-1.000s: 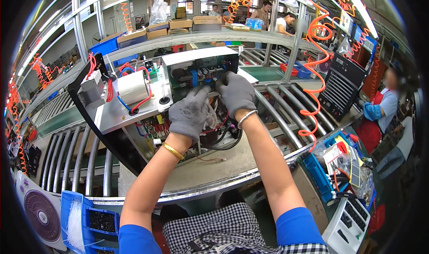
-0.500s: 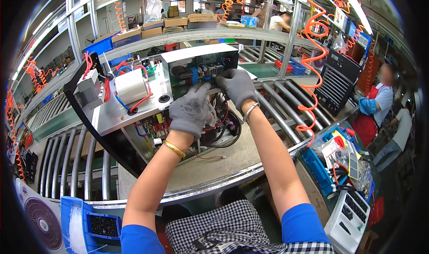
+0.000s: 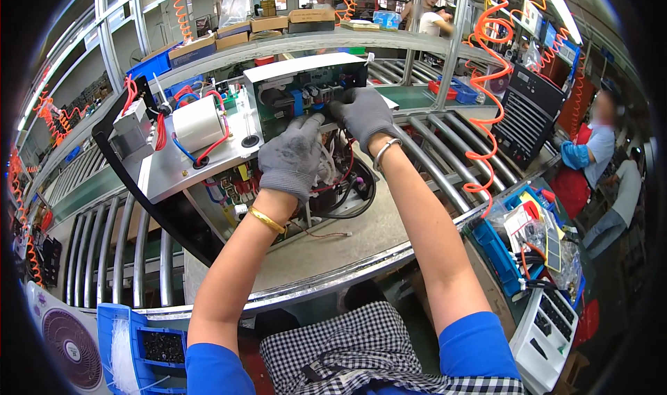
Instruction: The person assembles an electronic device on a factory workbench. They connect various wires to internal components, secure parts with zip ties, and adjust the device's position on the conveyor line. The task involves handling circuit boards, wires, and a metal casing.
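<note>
The open metal chassis with a green circuit board (image 3: pixel 306 93), red and blue wiring and a white cylindrical part is sitting at the upper centre of the frame, resting on the grey tabletop (image 3: pixel 347 245) set among steel conveyor rollers (image 3: pixel 445 152). Both hands are wearing grey knit gloves and are working at the board's lower edge. The left hand (image 3: pixel 292 155), with a gold bangle at the wrist, is lying palm down over a tangle of black and white cables (image 3: pixel 344 183), its fingers curled loosely against the board; whether it is pinching anything cannot be told. The right hand (image 3: pixel 361 113), with a silver bracelet, is pressing its bent fingers onto the board's components just beside the left, touching them. A blue plastic bin of small bagged parts (image 3: pixel 528 239) is standing at the right of the frame, and another blue bin holding dark screws (image 3: pixel 163 343) is sitting at the lower left. An orange coiled air hose (image 3: pixel 483 82) is hanging at the upper right.
</note>
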`<state>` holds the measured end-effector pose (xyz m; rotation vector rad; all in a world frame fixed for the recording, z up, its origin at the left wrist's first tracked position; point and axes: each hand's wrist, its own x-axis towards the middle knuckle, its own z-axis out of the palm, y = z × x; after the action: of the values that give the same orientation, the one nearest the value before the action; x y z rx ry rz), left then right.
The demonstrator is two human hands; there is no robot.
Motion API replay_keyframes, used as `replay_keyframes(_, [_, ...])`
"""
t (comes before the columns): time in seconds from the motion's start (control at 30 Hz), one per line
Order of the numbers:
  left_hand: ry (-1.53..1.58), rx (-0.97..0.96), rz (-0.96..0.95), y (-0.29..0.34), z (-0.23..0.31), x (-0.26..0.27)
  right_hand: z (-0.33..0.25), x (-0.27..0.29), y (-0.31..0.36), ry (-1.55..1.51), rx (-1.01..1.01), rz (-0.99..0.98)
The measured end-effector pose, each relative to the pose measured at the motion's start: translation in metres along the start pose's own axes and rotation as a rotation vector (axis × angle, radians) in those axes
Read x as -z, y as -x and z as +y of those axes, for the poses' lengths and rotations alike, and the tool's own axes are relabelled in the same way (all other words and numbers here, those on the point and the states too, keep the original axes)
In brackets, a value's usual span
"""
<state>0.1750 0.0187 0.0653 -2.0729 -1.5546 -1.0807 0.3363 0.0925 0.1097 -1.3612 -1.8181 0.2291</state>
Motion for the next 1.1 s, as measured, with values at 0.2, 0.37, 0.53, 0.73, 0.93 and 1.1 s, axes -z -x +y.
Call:
replay_keyframes(0.2, [-0.335,0.104,-0.184,0.002,0.020,0.053,0.006,0.001,0.012,-0.105,0.016,0.017])
replay_keyframes(0.37, [-0.449,0.092,-0.271,0.010,0.018,0.095,0.010,-0.015,0.062,-0.207,0.352,0.275])
replay_keyframes(0.53, [-0.087,-0.018,-0.256,0.020,0.025,0.109,0.001,-0.020,0.060,0.042,0.635,0.374])
replay_keyframes(0.73, [0.477,0.234,-0.320,0.001,0.008,0.095,0.023,-0.015,0.022,0.166,0.753,0.429])
replay_keyframes(0.93, [0.727,0.236,-0.369,0.005,-0.019,0.086,0.021,-0.010,0.027,0.267,0.649,0.323])
replay_keyframes(1.1, [0.472,0.086,-0.258,0.018,-0.033,0.077,-0.027,0.002,0.057,0.115,0.890,0.353])
